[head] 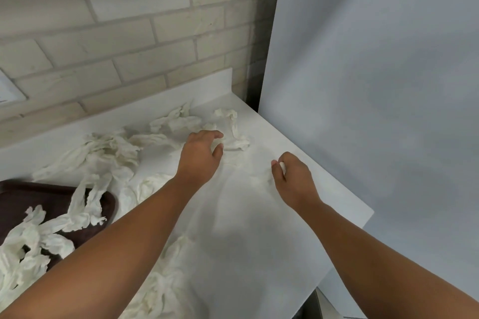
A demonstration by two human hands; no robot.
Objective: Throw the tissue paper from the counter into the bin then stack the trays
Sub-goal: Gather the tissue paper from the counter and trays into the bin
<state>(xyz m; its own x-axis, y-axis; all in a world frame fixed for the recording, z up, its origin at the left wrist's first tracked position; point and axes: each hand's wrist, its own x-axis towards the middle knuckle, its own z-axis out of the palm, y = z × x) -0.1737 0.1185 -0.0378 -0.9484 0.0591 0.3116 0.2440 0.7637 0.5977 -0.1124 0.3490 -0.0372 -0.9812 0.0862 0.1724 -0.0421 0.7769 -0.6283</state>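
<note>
Several crumpled white tissue papers lie scattered over the white counter [246, 215]. One crumpled tissue [233, 132] sits near the back right corner. My left hand [201, 155] hovers just left of it, fingers curled and apart, thumb close to the paper. My right hand [291, 176] is nearer the counter's right edge, fingers closed around a small white tissue piece [282, 166]. A dark brown tray [15, 202] lies at the left with twisted tissues [36, 238] on it. No bin is in view.
A painted brick wall [129, 33] runs behind the counter. A plain grey-white panel [375, 85] stands along the counter's right side. More tissue heaps lie at the back [103, 153] and near the front edge [166, 285].
</note>
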